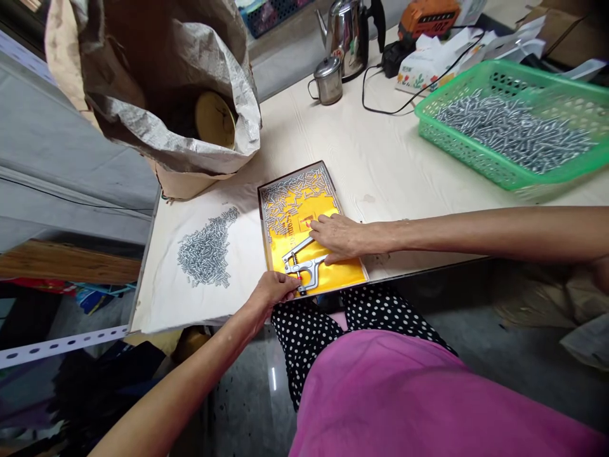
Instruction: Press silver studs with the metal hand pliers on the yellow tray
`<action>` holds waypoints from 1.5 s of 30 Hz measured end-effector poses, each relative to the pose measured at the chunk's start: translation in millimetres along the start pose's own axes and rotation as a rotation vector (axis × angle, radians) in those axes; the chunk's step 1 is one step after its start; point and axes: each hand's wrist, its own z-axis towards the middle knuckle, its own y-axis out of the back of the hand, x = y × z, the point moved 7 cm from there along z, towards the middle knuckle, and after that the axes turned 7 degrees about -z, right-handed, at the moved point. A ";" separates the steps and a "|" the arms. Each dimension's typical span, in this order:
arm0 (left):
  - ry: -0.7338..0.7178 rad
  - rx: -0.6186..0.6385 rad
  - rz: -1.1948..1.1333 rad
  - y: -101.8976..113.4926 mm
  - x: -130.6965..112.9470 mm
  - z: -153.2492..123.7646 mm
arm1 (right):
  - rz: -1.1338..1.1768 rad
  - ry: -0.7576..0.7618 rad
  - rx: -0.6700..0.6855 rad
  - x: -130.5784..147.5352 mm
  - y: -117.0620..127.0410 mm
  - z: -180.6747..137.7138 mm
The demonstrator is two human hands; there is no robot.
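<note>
Silver snap-fastener pliers (311, 266) lie over a shallow tray (267, 244) with a yellow bottom, their jaws toward its near left corner. My right hand (337, 236) is closed around the ends of the two handles, which are spread apart. At the jaws, my left hand (280, 287) has thumb and fingers pinched together; whatever they hold is too small to make out. Small metal pins (290, 187) are scattered across the tray's far part. To its left, on a white cloth (162, 289), is a heap of similar small metal pieces (207, 251).
A green basket (469, 149) of metal pieces stands at the right. Behind the tray are a lidded metal cup (328, 81), a kettle (346, 38), a black cable (387, 112) and a tissue pack (423, 66). A large open paper sack (190, 168) stands at the back left.
</note>
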 end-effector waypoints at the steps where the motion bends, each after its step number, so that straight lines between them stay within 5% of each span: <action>1: -0.032 -0.015 0.061 1.5 -1.8 -2.6 | 0.000 0.001 0.008 1.2 -0.7 -0.4; 6: -0.586 -0.343 0.476 2.7 -39.3 -28.0 | 0.032 -0.008 0.026 6.8 -4.8 -4.2; 10: -0.842 -0.353 0.759 -27.8 -67.4 -27.5 | 0.031 -0.015 0.037 9.5 -2.8 -6.3; 18: -0.765 -0.291 0.996 -45.4 -96.8 -7.1 | 0.024 -0.094 0.068 3.0 5.1 -12.5; 30: -0.831 -0.203 0.866 -51.7 -86.8 -11.2 | 0.067 -0.096 -0.064 15.9 -27.7 -26.7; 36: -0.905 -0.367 0.603 -13.2 -77.8 -15.4 | 0.097 -0.104 -0.205 11.8 -7.8 -37.7; 40: -0.754 -0.396 0.478 21.9 -57.0 -23.7 | 0.105 -0.083 -0.283 23.0 -3.6 -40.9; 45: -0.463 -0.324 0.688 14.4 -32.2 -27.6 | 0.107 -0.101 -0.234 40.3 -21.9 -32.2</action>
